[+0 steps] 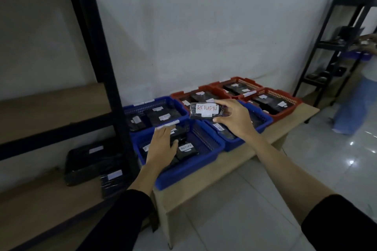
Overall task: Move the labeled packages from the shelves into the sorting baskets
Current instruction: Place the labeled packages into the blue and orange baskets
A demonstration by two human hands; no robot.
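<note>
Right hand [234, 117] pinches a black-wrapped package [206, 110] by its right end, thumb under, fingers over the top edge. I hold it that way so the white label faces me; it reads "RETURN", which is what decides the bin. The package is in the air, over the gap between the rear blue basket [142, 108] and the right blue basket [263, 122], touching neither.

Left hand [163, 144] reaches down into the near blue basket [204, 149], palm down, fingers fairly straight and resting on the packages inside. I can't tell whether it grips anything; looks more like pressing or shifting the stack to make room. The top parcel there has a label [186, 146] that seems to read "RETURN" too, but it's blurred, so low confidence. If right, the near basket is my target.

Three red baskets [285, 98] sit behind on the same low wooden bench [224, 165], already holding labeled parcels, presumably other categories.

More packages wait on the lower shelf [51, 199] of the black rack at left: one large [89, 159], one small [113, 181].

Risk: an end pinch gives weak control and the parcel could rotate.
</note>
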